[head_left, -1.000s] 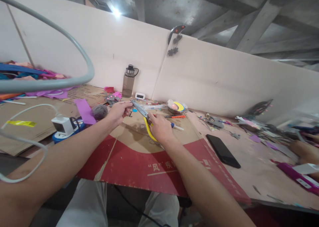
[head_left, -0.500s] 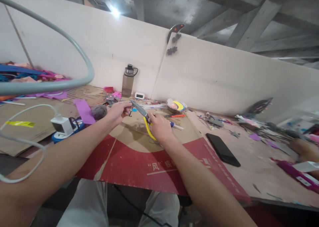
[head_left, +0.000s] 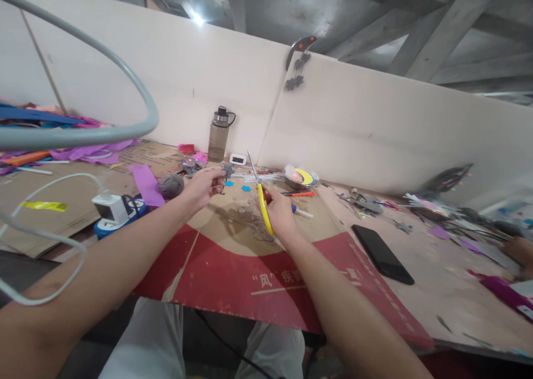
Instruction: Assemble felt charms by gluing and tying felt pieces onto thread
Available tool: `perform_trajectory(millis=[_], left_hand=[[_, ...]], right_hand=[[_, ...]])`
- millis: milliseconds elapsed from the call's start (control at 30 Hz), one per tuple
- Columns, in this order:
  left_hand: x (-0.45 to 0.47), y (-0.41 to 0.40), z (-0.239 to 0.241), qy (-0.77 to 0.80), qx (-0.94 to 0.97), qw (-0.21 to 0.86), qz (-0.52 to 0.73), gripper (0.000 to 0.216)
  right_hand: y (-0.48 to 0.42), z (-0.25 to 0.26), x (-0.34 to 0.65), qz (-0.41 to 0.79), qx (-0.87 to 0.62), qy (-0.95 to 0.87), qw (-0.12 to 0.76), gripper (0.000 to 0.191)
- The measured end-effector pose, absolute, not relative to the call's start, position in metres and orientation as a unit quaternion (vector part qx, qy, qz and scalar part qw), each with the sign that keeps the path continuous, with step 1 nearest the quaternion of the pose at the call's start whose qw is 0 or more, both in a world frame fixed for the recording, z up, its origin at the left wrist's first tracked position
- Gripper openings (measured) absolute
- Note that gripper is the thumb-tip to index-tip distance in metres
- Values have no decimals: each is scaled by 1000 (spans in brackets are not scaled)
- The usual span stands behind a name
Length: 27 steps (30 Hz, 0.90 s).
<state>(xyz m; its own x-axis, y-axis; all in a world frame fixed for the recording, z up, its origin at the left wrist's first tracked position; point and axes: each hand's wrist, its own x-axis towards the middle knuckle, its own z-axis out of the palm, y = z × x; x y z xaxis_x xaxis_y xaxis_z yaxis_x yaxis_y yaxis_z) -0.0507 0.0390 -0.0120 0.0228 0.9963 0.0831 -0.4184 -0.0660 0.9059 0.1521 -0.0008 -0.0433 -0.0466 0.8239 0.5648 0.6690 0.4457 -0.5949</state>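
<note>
My left hand (head_left: pixel 205 188) pinches a small grey flower-shaped piece (head_left: pixel 228 170) at its fingertips. In my right hand (head_left: pixel 278 208) is a pair of scissors (head_left: pixel 265 210) with yellow handles. Its blades point up and away from me, beside the grey piece and apart from it. Beneath the scissors lies a loose tangle of grey yarn (head_left: pixel 245 219) on the cardboard. Small blue flower cut-outs (head_left: pixel 246 188) rest between my hands. A ball of grey yarn (head_left: pixel 170 186) sits just left of my left hand.
A water bottle (head_left: pixel 218 137) and small digital clock (head_left: pixel 237 159) stand by the white partition. A phone (head_left: pixel 382 253) lies to the right. At left are a charger (head_left: pixel 110 208) on a power strip and a looping grey tube (head_left: pixel 137 90). Another person's hand (head_left: pixel 520 254) shows at the right edge.
The scissors' blades have swung away from the grey piece and now point upward. The grey piece shows clearly at my left fingertips. The view has shifted slightly.
</note>
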Motion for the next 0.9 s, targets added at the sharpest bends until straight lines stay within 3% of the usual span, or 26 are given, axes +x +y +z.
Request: perform_trajectory(millis=[167, 400, 667, 900], left_hand=[[-49, 36, -10, 344, 432, 589, 590, 7], [-46, 34, -12, 345, 454, 603, 558, 10], [-38, 25, -11, 309, 465, 645, 521, 18], [-36, 23, -12, 318, 469, 654, 501, 16]], right_hand=[[-7, -39, 150, 141, -506, -708, 472, 38], [-16, -27, 143, 218, -460, -646, 569, 40], [-21, -21, 129, 440, -296, -509, 678, 40], [-24, -11, 132, 447, -275, -469, 711, 31]])
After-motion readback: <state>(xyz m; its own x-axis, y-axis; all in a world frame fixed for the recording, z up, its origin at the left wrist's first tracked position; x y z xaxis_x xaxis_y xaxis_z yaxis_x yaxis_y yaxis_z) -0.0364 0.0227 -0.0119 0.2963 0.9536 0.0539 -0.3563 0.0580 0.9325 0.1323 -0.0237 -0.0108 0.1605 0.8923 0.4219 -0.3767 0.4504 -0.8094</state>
